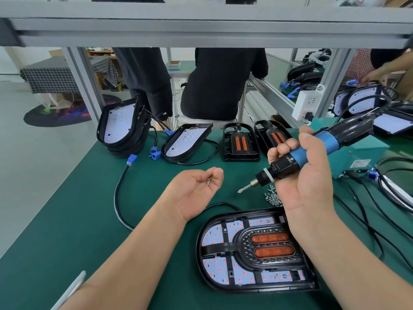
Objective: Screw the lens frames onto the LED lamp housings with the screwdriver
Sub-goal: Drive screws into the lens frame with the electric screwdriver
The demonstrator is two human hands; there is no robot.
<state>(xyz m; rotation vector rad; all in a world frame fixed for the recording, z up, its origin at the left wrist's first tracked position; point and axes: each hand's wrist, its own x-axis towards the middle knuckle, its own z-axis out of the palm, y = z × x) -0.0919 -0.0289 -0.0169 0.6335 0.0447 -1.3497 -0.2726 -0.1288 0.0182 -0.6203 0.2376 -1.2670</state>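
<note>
A black LED lamp housing (257, 285) lies on the green mat in front of me, with a black lens frame (243, 245) with two orange lenses set in it. My right hand (306, 177) grips a blue and black electric screwdriver (297, 157) above the mat, its bit pointing down and left. My left hand (199, 191) hovers palm up to the left of the bit, fingers curled round a few small screws (209, 181). A pile of loose screws (273, 196) lies on the mat below the bit.
Two spare lens frames (241, 142) and bare housings (186, 139) with a stack of more (120, 126) stand along the far edge. Black cables with blue plugs (131, 159) trail left and right. A teal box (355, 157) sits at right. People sit beyond the bench frame.
</note>
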